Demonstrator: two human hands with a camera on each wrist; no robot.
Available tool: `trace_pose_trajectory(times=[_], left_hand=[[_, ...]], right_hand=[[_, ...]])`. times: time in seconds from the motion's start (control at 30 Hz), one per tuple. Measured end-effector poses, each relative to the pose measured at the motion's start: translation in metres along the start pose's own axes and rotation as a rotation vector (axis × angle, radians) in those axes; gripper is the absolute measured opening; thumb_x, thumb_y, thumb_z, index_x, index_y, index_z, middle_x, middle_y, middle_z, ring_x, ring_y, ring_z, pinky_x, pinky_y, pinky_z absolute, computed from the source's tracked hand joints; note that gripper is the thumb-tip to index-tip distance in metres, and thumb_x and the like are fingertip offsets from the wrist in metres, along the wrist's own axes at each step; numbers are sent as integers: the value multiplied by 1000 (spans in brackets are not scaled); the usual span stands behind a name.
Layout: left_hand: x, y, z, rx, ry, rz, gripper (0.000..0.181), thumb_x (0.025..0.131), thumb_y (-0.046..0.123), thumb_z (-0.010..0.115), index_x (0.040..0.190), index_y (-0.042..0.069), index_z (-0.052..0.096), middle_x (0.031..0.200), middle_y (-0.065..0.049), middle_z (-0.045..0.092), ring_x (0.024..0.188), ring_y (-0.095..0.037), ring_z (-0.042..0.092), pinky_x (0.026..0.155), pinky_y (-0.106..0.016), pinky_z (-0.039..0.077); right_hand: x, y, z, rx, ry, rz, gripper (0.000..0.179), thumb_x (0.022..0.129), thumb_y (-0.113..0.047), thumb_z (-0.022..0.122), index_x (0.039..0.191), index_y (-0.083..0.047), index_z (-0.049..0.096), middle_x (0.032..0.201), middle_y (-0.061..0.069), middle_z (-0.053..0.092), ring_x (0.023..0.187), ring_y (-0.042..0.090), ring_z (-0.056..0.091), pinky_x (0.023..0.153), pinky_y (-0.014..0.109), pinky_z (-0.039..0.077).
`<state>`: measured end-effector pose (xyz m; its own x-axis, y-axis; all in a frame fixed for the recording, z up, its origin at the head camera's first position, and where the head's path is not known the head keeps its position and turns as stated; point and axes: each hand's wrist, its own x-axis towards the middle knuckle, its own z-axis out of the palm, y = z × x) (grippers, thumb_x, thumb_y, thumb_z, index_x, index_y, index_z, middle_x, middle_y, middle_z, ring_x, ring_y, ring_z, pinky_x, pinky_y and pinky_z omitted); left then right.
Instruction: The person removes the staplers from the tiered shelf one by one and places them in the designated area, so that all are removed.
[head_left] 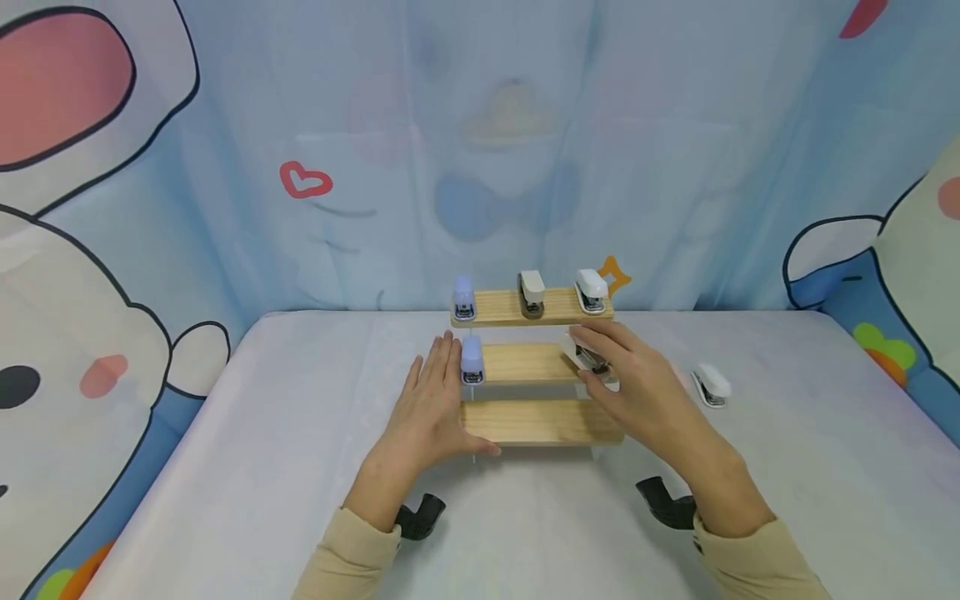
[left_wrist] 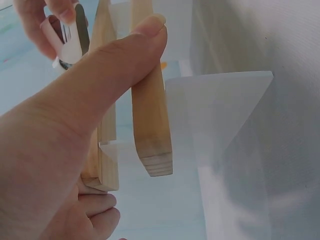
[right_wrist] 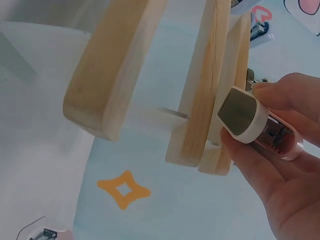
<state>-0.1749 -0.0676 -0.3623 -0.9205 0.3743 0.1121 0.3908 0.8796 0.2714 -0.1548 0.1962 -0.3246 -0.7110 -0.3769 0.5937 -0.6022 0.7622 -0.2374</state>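
Note:
My right hand [head_left: 637, 379] pinches a white stapler [head_left: 579, 354] between thumb and fingers at the right end of the middle board [head_left: 525, 364] of a three-tier wooden rack. In the right wrist view the stapler [right_wrist: 245, 115] is tilted, its dark olive base toward the camera. Along the rack's left side lies my left hand [head_left: 427, 417], fingers straight, thumb across the front of the bottom board [head_left: 543, 422]. A lavender stapler [head_left: 472, 360] stands by its fingertips on the middle board. The left wrist view shows that thumb [left_wrist: 120, 60] over a board's edge.
On the top board [head_left: 491, 308] stand a lavender stapler [head_left: 464, 298], a cream one with a brown base [head_left: 532, 293] and a white one [head_left: 591, 290]. Another white stapler [head_left: 711, 385] lies on the white table right of the rack. A patterned blue curtain [head_left: 360, 250] hangs behind.

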Motion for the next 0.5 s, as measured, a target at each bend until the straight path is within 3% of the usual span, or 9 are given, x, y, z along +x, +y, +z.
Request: trace_pose_trajectory(times=[0.5], left_hand=[[-3,2,-1,-13,24,6,145,56,64,88,157,-3,10,167,-18,7,156,-29,8,126,-49,13]], right_hand=[[-15,15,-17,-33,13,69,59,77,8,77,133,1,59,133,20,57,110,38,63,79,50,57]])
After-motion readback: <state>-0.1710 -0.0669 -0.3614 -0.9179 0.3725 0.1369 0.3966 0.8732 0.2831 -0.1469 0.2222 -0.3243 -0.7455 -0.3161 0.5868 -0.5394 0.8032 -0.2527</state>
